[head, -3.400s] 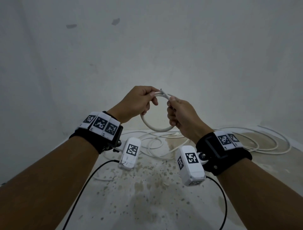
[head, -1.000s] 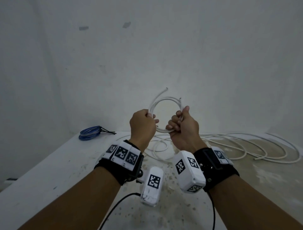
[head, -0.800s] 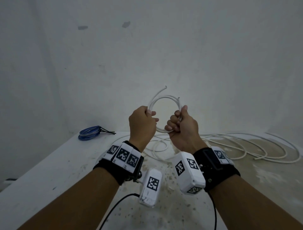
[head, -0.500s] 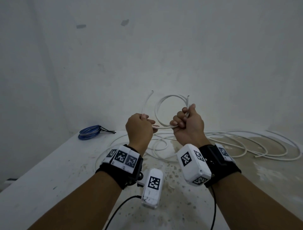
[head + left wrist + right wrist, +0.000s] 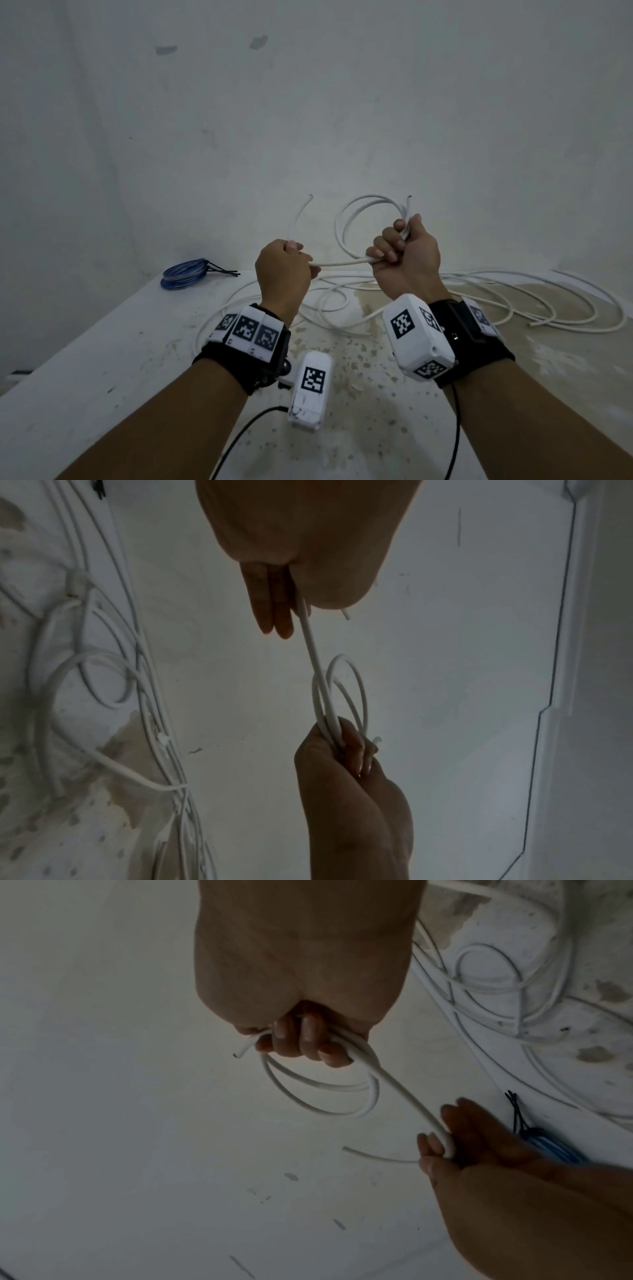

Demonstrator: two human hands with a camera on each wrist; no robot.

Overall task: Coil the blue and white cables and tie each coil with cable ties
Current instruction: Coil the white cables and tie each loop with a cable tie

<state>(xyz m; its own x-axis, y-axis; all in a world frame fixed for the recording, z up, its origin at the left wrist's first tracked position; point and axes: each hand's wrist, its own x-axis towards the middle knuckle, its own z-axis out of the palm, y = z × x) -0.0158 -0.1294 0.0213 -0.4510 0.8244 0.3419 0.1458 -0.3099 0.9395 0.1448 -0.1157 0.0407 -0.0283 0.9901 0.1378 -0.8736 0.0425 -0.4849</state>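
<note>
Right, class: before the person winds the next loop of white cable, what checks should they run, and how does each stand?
1. Right hand grips the white coil: ok.
2. Left hand grips the white cable's free end: ok.
3. Span between hands untangled: ok.
4. Blue coil tied, set aside on the table: ok.
5. Cable tie for the white coil within reach: cannot tell.

Head view looking forward and down over the table (image 5: 102, 359) toward the wall; both wrist views close along the fingers, sharing the white cable (image 5: 346, 263) above it
</note>
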